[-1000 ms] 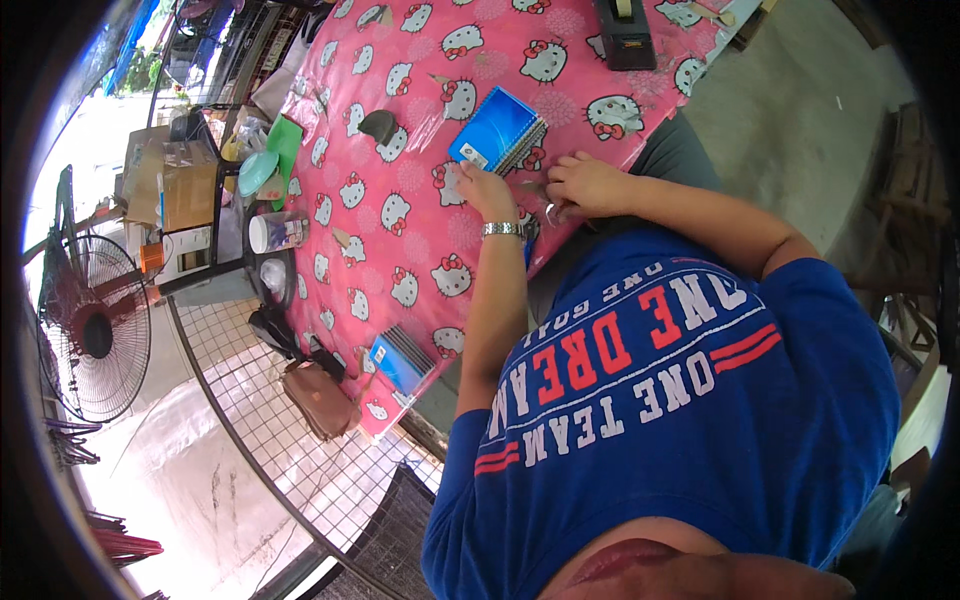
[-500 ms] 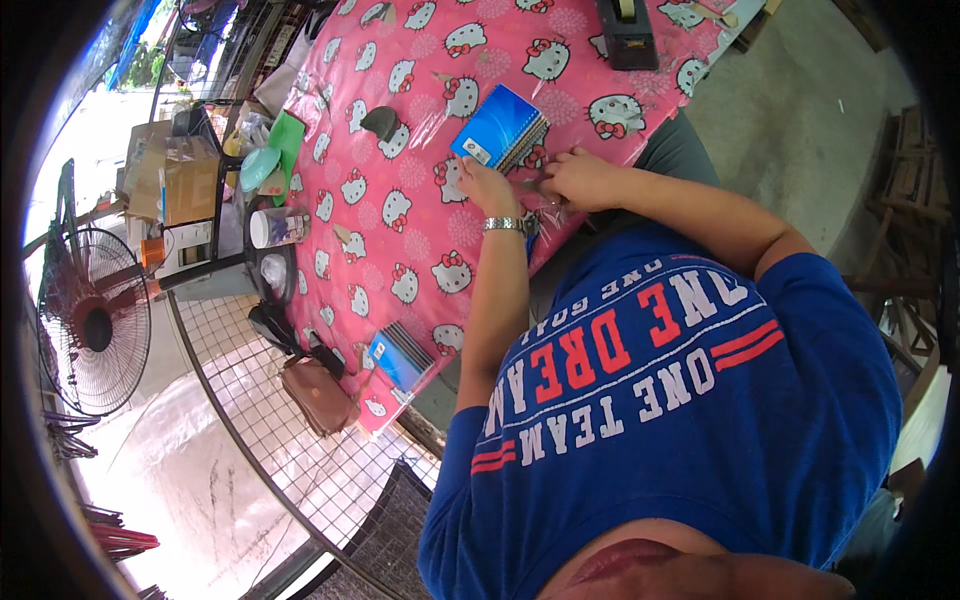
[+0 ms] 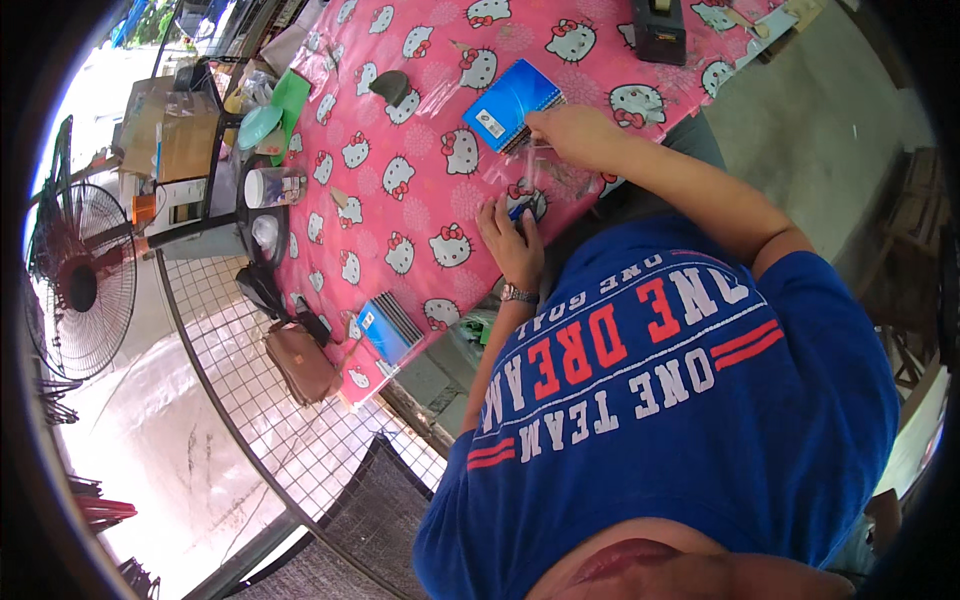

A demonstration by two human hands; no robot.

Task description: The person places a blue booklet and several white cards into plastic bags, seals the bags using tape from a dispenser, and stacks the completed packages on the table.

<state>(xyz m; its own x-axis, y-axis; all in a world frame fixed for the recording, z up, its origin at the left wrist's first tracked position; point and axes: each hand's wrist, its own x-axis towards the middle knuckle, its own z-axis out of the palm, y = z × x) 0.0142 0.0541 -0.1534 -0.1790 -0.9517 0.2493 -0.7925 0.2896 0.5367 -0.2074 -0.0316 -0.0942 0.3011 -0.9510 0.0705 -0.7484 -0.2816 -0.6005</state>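
Pink patterned cloth covers the surface (image 3: 420, 215). Your left hand (image 3: 512, 240) lies flat, fingers spread, pressing a small blue thing I cannot make out. Your right hand (image 3: 570, 133) pinches something beside the blue notebook (image 3: 510, 103).

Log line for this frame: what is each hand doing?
left hand: flat on pink tablecloth | right hand: fingers at blue notebook edge | grip: unclear

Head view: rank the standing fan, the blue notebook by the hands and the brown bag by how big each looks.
1. Standing fan, clearly largest.
2. Blue notebook and brown bag look much alike; the bag sits lower, so their order is unsure.
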